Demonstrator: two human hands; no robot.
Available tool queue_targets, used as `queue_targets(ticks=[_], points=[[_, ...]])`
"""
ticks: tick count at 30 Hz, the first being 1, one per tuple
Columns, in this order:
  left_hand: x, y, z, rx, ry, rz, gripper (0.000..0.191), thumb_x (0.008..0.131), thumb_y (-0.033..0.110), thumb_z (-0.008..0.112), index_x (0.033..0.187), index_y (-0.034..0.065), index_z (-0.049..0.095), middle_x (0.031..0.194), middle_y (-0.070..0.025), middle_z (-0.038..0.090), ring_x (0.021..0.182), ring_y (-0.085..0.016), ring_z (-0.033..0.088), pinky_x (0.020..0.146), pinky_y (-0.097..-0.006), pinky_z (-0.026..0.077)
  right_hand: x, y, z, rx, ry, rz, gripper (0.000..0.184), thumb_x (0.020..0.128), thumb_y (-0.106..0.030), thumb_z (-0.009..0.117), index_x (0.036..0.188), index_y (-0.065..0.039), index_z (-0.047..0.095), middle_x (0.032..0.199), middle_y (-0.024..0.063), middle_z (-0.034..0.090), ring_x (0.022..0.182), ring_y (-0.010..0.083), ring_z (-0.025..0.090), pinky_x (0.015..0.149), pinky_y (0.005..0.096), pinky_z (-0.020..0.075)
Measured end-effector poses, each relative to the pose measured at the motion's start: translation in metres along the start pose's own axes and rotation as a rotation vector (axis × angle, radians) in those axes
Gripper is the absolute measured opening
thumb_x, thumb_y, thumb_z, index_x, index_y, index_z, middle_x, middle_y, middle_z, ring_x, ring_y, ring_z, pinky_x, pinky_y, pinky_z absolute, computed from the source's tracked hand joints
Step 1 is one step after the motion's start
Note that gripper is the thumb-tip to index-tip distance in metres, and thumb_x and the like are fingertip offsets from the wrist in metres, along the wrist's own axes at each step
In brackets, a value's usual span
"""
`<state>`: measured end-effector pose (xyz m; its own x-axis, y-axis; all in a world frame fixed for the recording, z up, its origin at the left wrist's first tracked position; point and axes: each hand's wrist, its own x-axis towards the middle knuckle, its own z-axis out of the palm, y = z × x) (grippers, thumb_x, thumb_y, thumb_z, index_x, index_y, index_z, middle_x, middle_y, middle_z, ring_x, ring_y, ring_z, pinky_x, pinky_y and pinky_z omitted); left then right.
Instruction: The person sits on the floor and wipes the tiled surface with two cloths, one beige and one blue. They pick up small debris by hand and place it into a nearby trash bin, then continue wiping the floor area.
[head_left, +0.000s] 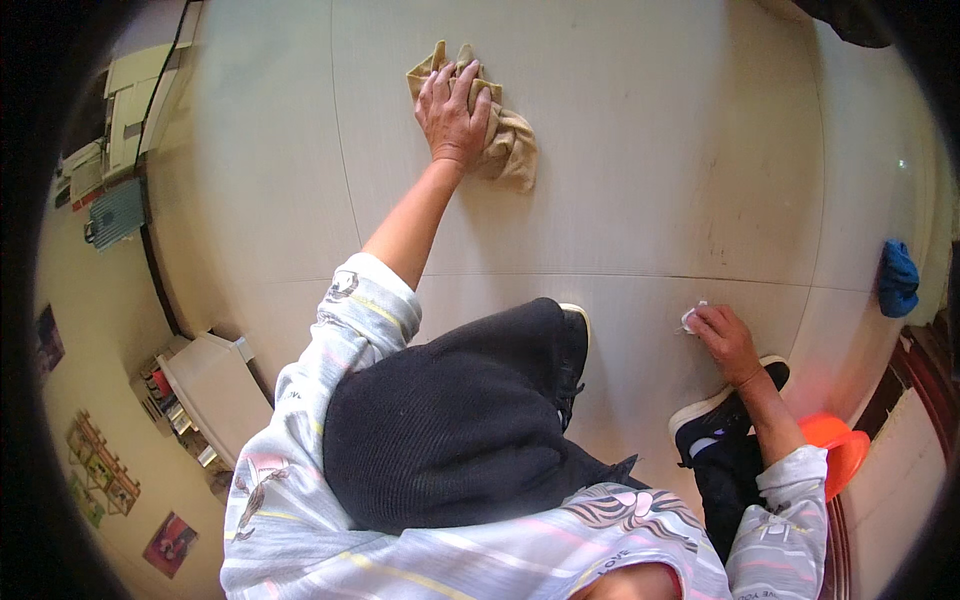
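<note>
On the pale tiled floor, near the top middle of the view, my left hand presses on a crumpled tan cloth. Part of the cloth sticks out past my fingertips and part trails to the right of my wrist. Lower right, beside my black shoe, my right hand pinches a small white item close to the floor. It may be a scrap of tissue or cloth; its kind is unclear. The palm of my right hand is hidden.
A blue cloth lies at the far right. An orange plastic container stands behind my right forearm, near a dark red wooden frame. Dark marks show on the tiles. At left are a white cabinet and a blue-grey ribbed item.
</note>
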<state>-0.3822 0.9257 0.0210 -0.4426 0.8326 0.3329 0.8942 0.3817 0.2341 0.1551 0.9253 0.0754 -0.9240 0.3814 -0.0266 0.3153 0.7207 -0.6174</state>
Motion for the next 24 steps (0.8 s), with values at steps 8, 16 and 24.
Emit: queue_targets(ticks=[8, 16, 24], points=[[0.0, 0.001, 0.0, -0.02, -0.014, -0.009, 0.046, 0.091, 0.041, 0.06, 0.135, 0.0293, 0.06, 0.144, -0.0044, 0.05, 0.139, -0.029, 0.038, 0.114, -0.0503, 0.026, 0.05, 0.048, -0.019, 0.052, 0.571, 0.762, 0.022, 0.093, -0.007, 0.064, 0.114, -0.01, 0.069, 0.108, 0.0109, 0.066, 0.099, 0.0279, 0.064, 0.085, 0.0366, 0.0525], [0.0, 0.004, -0.004, 0.035, -0.031, -0.016, 0.044, 0.094, 0.039, 0.059, 0.136, 0.029, 0.06, 0.144, -0.0065, 0.05, 0.139, -0.029, 0.039, 0.113, -0.0478, 0.03, 0.082, -0.017, 0.026, -0.124, 0.45, 0.479, 0.022, 0.091, -0.006, 0.065, 0.113, -0.007, 0.069, 0.108, 0.0107, 0.065, 0.098, 0.0285, 0.062, 0.083, 0.0387, 0.0531], [0.001, 0.007, -0.008, -0.002, -0.028, -0.018, 0.044, 0.094, 0.037, 0.06, 0.136, 0.0272, 0.06, 0.143, -0.0064, 0.05, 0.139, -0.029, 0.039, 0.113, -0.0479, 0.03, 0.124, 0.055, -0.011, -0.195, 0.455, 0.663, 0.017, 0.089, -0.011, 0.067, 0.105, -0.005, 0.069, 0.103, 0.0116, 0.064, 0.096, 0.0303, 0.062, 0.082, 0.0408, 0.0513]])
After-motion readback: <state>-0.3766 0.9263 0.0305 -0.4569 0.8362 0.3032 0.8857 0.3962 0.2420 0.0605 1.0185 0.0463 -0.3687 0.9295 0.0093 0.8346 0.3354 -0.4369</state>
